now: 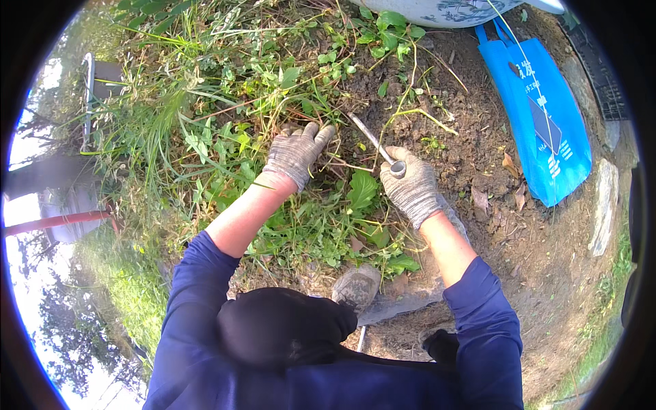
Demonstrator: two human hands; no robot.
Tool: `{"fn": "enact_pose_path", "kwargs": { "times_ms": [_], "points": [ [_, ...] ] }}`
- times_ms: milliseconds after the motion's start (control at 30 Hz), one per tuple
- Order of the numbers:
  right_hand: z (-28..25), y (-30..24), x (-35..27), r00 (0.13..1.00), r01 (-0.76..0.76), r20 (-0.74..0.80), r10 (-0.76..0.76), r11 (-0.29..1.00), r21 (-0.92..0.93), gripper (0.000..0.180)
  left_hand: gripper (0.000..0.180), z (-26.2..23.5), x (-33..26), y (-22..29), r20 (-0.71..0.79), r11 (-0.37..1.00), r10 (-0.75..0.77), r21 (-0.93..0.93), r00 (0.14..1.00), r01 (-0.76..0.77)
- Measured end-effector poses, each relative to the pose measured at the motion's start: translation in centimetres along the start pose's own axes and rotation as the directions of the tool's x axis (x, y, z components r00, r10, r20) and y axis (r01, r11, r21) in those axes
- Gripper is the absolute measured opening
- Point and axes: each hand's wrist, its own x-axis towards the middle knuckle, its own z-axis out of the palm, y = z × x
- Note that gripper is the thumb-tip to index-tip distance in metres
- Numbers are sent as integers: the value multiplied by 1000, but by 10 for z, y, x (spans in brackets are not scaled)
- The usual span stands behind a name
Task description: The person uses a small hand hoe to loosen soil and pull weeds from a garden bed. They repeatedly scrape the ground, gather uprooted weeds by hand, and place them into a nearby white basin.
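My left hand, in a grey knit glove, reaches into the green weeds with its fingers curled down around stems. The fingertips are partly hidden by the plants. To its right, my right hand, gloved alike, is closed around a metal tool with a tubular handle. The handle's round, hollow end shows by the thumb, and the shaft slants up and left over the soil. The tool's working part cannot be made out. A broad leaf and thin stems lie between my hands.
Bare brown soil spreads to the right of the weeds. A blue bag lies on it, below a white patterned container at the top. My shoe stands at the weeds' near edge. A pale slab lies far right.
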Motion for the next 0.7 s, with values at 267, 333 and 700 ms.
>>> {"fn": "enact_pose_path", "kwargs": {
  "times_ms": [267, 333, 700],
  "points": [
    [-36, -28, -76, 998, -62, -32, 61, 998, -15, 28, 57, -4, 98, -20, 151, 999, -28, 47, 988, 21],
    [-37, -41, -86, 924, -344, 35, 381, 787, 512, 28, 50, 5, 102, -26, 183, 997, -52, -51, 982, 63],
    [1, -30, 13, 977, 137, -109, -181, 936, -326, 29, 52, 72, 98, -56, -399, 900, -288, -423, 871, 104]
  ]
}}
